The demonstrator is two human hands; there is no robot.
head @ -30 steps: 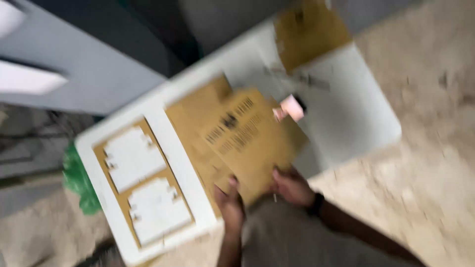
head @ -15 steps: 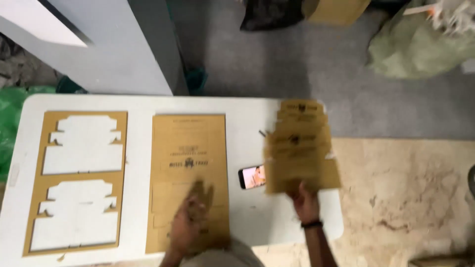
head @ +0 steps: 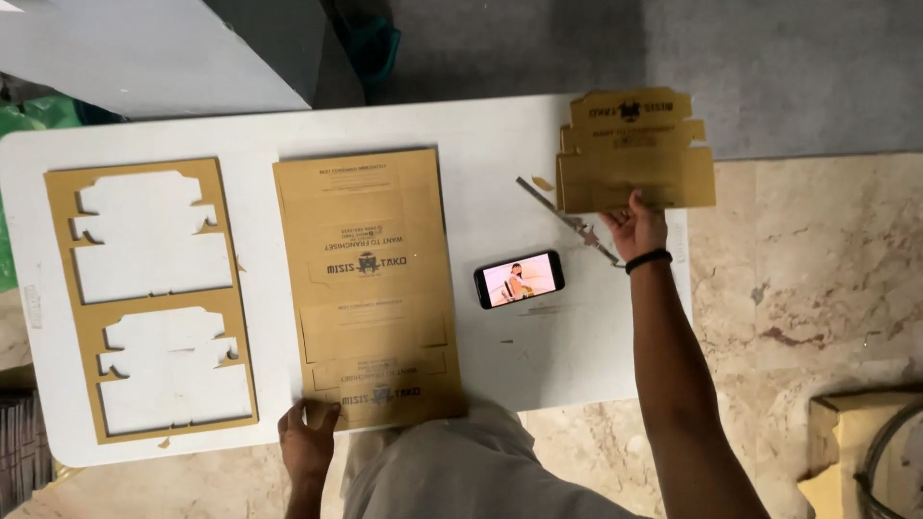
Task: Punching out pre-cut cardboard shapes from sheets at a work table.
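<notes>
A brown printed cardboard sheet (head: 368, 284) lies flat in the middle of the white table (head: 500, 144). My left hand (head: 308, 437) presses on its near left corner at the table's front edge. My right hand (head: 635, 226) reaches to the table's right end and grips a punched-out cardboard box blank (head: 635, 149), which rests on a stack of the same blanks. A leftover cardboard frame with two cut-out holes (head: 60, 288) lies at the table's left end.
A smartphone with a lit screen (head: 519, 279) lies between the sheet and my right hand. A thin metal strip (head: 567, 219) lies beside the blanks. A grey panel (head: 154, 53) stands beyond the table. Cardboard (head: 846, 442) sits on the marble floor at right.
The view has steadied and closed in over the table. My right hand has carried the punched-out blank further right onto the stack. My left hand has slid down to the sheet's near corner.
</notes>
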